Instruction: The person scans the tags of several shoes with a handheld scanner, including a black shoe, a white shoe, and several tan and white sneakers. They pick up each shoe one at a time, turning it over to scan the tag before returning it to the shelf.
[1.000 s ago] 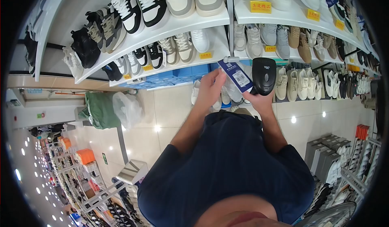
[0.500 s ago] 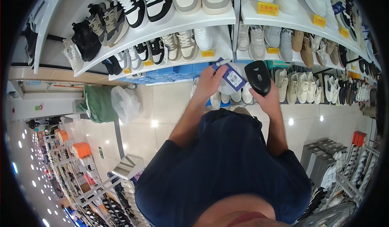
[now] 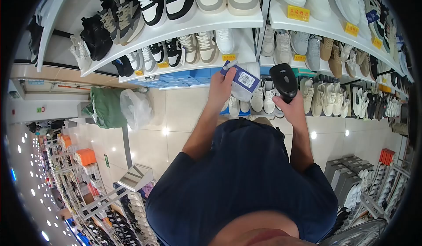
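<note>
My left hand pinches a purple-blue tag with a white barcode label facing up, the thumb lying over its left end. Behind the tag, a whitish rounded shape like a white shoe shows in part, mostly covered by the tag. In my right hand is a black handheld barcode scanner, the fingers wrapped round its grip. Its head points up toward the shelf, just right of the tag and apart from it.
Curved white shelves with pairs of shoes and yellow price cards stand in front. Blue boxes sit beneath. More pale shoes line a low rack at right. A green bag and a clear plastic bag lie left.
The view has shifted a little, so the shelves appear further right. My left hand and the tag have moved slightly left; the scanner has moved slightly right, widening the gap between them.
</note>
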A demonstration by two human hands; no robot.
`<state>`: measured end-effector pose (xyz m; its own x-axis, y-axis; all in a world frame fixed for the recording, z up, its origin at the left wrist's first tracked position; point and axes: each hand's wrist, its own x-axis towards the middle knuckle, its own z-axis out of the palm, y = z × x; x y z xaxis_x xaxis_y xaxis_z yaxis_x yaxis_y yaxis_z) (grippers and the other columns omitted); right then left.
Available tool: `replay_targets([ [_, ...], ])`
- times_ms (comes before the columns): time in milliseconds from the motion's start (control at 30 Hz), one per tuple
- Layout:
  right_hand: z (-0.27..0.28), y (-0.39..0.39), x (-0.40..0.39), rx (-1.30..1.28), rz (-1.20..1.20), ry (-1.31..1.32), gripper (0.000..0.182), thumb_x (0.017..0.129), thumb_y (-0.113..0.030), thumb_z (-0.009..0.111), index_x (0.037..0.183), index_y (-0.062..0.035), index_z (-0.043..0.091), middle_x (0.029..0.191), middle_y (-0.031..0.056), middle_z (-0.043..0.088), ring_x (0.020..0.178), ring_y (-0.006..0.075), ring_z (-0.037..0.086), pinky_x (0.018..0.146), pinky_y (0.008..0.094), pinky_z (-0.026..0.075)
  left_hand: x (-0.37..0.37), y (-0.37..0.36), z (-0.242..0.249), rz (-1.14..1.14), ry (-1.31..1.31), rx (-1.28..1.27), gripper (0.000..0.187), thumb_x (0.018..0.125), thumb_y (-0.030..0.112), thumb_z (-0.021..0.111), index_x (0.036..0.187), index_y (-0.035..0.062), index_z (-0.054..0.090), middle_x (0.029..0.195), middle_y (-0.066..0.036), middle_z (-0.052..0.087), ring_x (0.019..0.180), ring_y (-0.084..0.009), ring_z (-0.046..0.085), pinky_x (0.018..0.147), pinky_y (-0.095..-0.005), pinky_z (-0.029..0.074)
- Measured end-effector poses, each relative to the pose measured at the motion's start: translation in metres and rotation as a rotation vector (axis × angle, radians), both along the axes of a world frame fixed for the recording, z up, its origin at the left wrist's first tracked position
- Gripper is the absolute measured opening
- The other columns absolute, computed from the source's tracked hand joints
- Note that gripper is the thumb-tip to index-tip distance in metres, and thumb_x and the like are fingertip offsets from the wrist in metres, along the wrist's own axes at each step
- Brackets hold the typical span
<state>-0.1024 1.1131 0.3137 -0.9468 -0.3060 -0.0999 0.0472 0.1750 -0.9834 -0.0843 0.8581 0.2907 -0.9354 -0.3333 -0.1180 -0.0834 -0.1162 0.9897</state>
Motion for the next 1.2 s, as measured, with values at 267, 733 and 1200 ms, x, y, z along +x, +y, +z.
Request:
replay_targets([
  [267,-0.022,-0.023,0.002,-0.06,0.065,0.043,0.037,0.061,-0.006,0.09,0.084,-0.0051,0.061,0.07,-0.0025,0.058,0.062,0.0066,0.053,0.055,0.0251,0.042,0.011,0.019,0.0,0.011,-0.125,0.448,0.031,0.101,0.034,0.059,0.102,0.0039,0.066,0.089,0.0,0.068,0.076,-0.0056,0.059,0.064,-0.0221,0.042],
  [733,-0.063,-0.025,-0.005,-0.169,0.134,-0.093,0.061,0.065,-0.005,0.088,0.119,-0.0036,0.059,0.091,-0.0011,0.064,0.08,0.0096,0.06,0.069,0.0265,0.049,0.017,0.019,0.016,0.031,-0.168,0.561,0.027,0.099,0.031,0.061,0.098,0.0047,0.068,0.086,-0.002,0.069,0.072,-0.0068,0.06,0.061,-0.0217,0.044],
  [1200,-0.07,-0.035,-0.021,-0.866,-0.142,-0.451,0.053,0.09,-0.009,0.066,0.138,-0.0011,0.046,0.13,0.0128,0.06,0.118,0.0247,0.059,0.101,0.0388,0.048,0.048,0.008,-0.04,-0.271,-0.035,0.125,0.051,0.091,0.011,0.066,0.138,-0.0017,0.048,0.116,-0.011,0.064,0.101,-0.0161,0.063,0.087,-0.0306,0.052],
])
